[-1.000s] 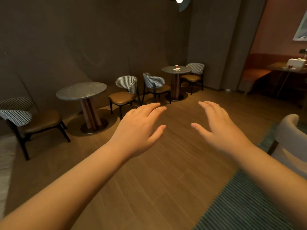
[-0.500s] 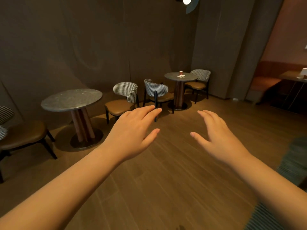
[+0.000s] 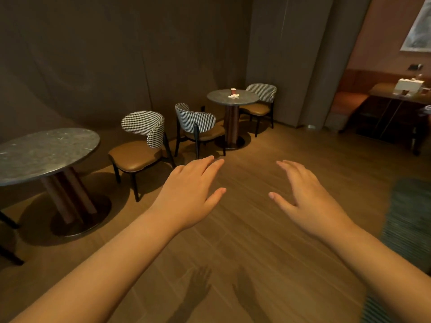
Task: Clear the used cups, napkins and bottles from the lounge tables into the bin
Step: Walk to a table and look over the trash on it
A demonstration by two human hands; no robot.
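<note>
Both my left hand (image 3: 189, 197) and right hand (image 3: 310, 201) float empty, fingers spread wide (guessing ready to grab), since the cup (image 3: 233, 91) and napkin (image 3: 234, 96) sit on the far desk (image 3: 217, 100).

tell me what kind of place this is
Most likely a café or hotel lounge: small round stone-topped tables with houndstooth-backed chairs, a used paper cup and crumpled napkin left on the far table, and a cushioned bench in the side alcove.
</note>
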